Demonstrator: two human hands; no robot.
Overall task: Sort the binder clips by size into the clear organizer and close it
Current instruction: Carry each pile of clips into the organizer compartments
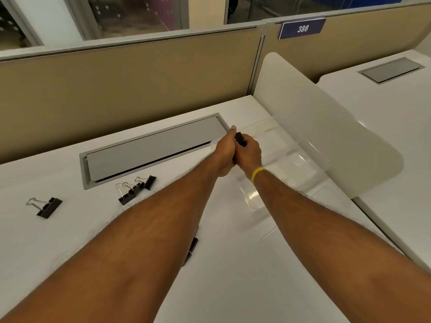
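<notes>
My left hand (pixel 224 155) and my right hand (pixel 250 152) meet far out over the desk, both stretched forward. Between them they pinch a black binder clip (pixel 240 139), of which only the top shows. They hover over the far end of the clear organizer (pixel 254 201), a transparent compartment box lying on the white desk under and right of my right forearm; its outline is faint. A large black clip (pixel 47 207) lies at the far left. A cluster of smaller clips (pixel 136 188) lies left of my left forearm. More clips (pixel 192 247) peek from under that forearm.
A grey cable-tray lid (pixel 151 148) is set into the white desk (pixel 70 252) behind the clips. A frosted divider panel (pixel 326 127) stands at the right, with another desk beyond it. A beige partition wall (pixel 116 85) closes the back.
</notes>
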